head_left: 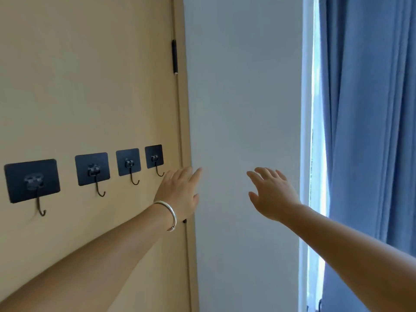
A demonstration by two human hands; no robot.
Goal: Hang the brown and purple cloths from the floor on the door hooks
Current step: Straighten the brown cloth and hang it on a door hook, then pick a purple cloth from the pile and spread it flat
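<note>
Several black adhesive hooks sit in a row on the tan door (90, 75): the leftmost hook (33, 183), the second hook (93, 171), the third hook (129, 164) and the rightmost hook (154, 157). All hang bare. My left hand (180, 192), with a silver bangle on the wrist, is stretched out with straight fingers just right of the rightmost hook, over the door's edge. My right hand (272, 192) is raised in front of the white wall, fingers spread and holding nothing. No brown or purple cloth and no floor is in view.
A black door hinge (174, 56) sits on the door's right edge. The white wall (243, 86) fills the middle. A bright window strip (315, 131) and a blue curtain (371, 109) are at the right.
</note>
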